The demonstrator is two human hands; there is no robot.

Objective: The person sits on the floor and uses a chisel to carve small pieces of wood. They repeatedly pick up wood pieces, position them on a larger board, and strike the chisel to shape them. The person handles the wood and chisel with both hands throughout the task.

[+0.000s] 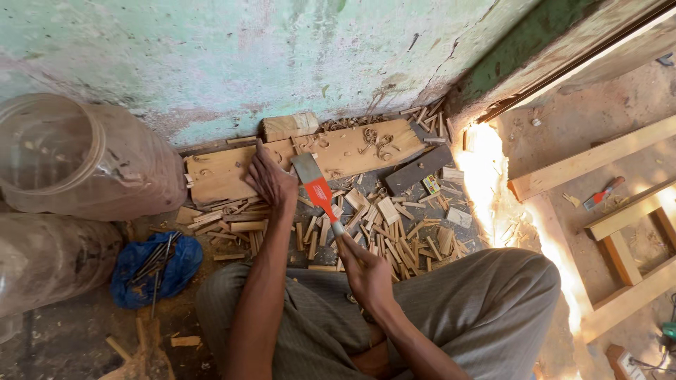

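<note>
My right hand point(365, 269) grips the wooden handle of a small hatchet point(315, 183) with a red and grey head, its blade raised over a wooden plank point(352, 151) that lies against the wall. My left hand point(270, 177) rests on the plank, fingers bent down on a small piece of wood that I cannot see clearly. Several short split wood sticks point(384, 232) lie scattered on the floor in front of my knees. A small wood block point(289, 126) sits at the plank's back edge.
Two large clear plastic jars point(84, 158) lie at the left. A blue bag holding nails point(155, 264) sits beside my left knee. A dark flat stone point(417, 169), a wooden frame point(627, 232) and a red-handled tool point(603, 193) are at the right. A peeling green wall point(246, 56) stands behind.
</note>
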